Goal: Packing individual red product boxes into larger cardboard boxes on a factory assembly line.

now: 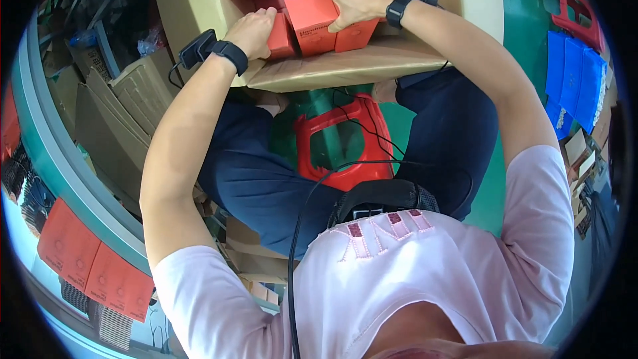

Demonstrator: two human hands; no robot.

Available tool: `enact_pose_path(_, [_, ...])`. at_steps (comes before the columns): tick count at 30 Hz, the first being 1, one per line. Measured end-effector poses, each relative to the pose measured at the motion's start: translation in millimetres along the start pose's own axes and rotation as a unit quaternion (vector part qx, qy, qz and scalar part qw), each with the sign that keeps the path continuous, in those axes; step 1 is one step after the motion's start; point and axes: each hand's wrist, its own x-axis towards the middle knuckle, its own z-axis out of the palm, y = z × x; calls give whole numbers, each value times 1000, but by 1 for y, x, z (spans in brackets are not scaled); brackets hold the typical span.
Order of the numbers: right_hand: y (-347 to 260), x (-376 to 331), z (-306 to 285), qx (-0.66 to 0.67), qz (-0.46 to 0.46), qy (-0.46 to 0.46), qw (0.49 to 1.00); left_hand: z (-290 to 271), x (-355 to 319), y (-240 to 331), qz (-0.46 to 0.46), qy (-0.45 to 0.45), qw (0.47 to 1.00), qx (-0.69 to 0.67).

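A large open cardboard carton [319, 74] stands in front of my legs, with several small red boxes packed in it. My right hand [359, 4] grips a red box [312, 18] from its right side, the thumb on the near side and the fingers over the far top edge. This box sits higher than the ones beside it. Just left of it, my left hand [254, 32] is closed on another red box [282, 36], the fingertips over its top; part of that box is hidden by the hand. Both wrists wear black straps with small devices.
A red plastic stool [379, 123] stands between my legs, with black cables across it. Flattened cardboard [109, 116] leans at the left, beside a table with more red boxes [93, 259]. Blue bins [577, 80] and another red stool [577, 16] are at the right.
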Motion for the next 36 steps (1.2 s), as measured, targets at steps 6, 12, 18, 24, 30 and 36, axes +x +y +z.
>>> enact_pose_path(6, [-21,-18,34,-47,28,73,996,1,-15,12,-5,25,999,30])
enact_pose_path(12, [-36,-41,53,-86,-45,124,988,19,-36,26,-7,76,992,103])
enact_pose_path(18, [-9,-34,20,43,10,26,999,4,-36,19,10,71,995,67])
enact_pose_path(24, [8,-19,11,109,80,-51,989,-4,-18,12,-4,15,1000,25])
enact_pose_path(30, [16,-28,58,6,-5,40,999,-6,-20,22,18,52,997,54])
enact_pose_path(36, [3,-37,76,6,80,-61,995,-31,-62,48,18,115,992,50])
